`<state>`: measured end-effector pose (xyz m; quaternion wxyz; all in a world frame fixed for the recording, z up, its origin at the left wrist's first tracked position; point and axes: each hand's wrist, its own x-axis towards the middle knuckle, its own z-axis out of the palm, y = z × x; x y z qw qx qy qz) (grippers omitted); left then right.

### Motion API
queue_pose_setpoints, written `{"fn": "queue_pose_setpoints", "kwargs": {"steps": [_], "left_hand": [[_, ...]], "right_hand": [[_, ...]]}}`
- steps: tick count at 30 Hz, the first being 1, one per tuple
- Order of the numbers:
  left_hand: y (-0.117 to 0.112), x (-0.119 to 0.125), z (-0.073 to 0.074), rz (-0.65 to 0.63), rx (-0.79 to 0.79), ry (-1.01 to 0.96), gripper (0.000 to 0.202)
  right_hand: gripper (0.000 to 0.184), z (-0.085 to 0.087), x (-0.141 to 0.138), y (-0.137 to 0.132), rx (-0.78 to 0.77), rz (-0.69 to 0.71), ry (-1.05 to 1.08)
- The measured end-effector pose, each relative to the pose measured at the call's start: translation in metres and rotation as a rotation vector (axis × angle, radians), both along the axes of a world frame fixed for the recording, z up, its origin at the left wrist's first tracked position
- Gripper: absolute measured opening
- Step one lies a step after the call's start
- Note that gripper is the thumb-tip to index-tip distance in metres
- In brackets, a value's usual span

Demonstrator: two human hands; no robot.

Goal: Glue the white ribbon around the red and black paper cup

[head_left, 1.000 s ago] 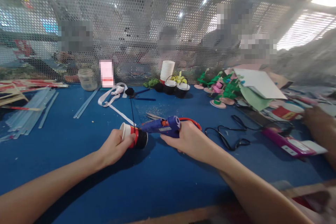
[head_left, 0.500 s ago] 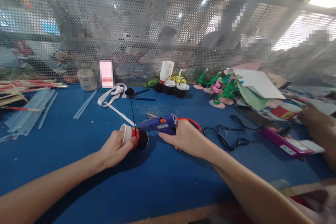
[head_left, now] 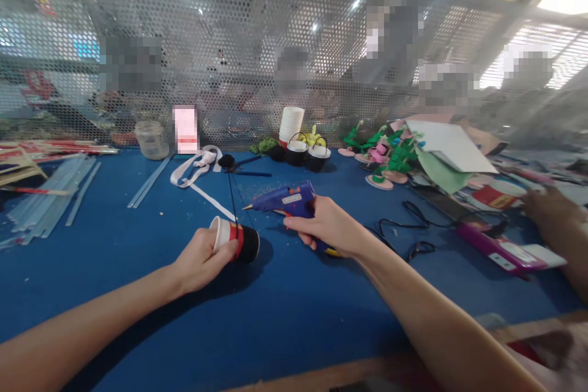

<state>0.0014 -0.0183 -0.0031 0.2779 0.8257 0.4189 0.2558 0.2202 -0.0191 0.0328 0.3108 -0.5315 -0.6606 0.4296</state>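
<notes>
My left hand (head_left: 202, 260) is closed around a paper cup (head_left: 223, 234) lying on its side, its white mouth toward the left. Black yarn (head_left: 249, 244) wraps the cup's bottom part, next to a red band. A strand runs from the cup up to a small black yarn ball (head_left: 226, 161). In my right hand (head_left: 324, 226) is a blue hot glue gun (head_left: 287, 201), its metal nozzle pointing left. The nozzle stands just above the cup, apart from it.
Glue sticks (head_left: 52, 196) lie at the left near a jar (head_left: 151, 139). White ribbon (head_left: 184, 174), two black-wrapped cups (head_left: 318, 158) and a cup stack (head_left: 291, 124) stand behind. A black cord (head_left: 390, 244) and purple power strip (head_left: 493, 249) are rightward, by another person's hand (head_left: 551, 208).
My right hand has lifted the glue gun's nozzle away from the cup and tilted the gun upward. My left hand and the cup are almost unmoved.
</notes>
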Motion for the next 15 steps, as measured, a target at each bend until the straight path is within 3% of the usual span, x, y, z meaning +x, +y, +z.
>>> {"fn": "queue_pose_setpoints", "kwargs": {"steps": [6,15], "left_hand": [[0.0001,-0.0001,-0.0008,0.004,-0.015,-0.026,0.029],[0.0008,-0.0005,0.0008,-0.052,0.048,-0.019,0.027]], "right_hand": [[0.017,-0.0020,0.0023,0.0078,-0.049,-0.028,0.072],[0.017,-0.0053,-0.0009,0.0047,-0.026,0.038,-0.044]]}}
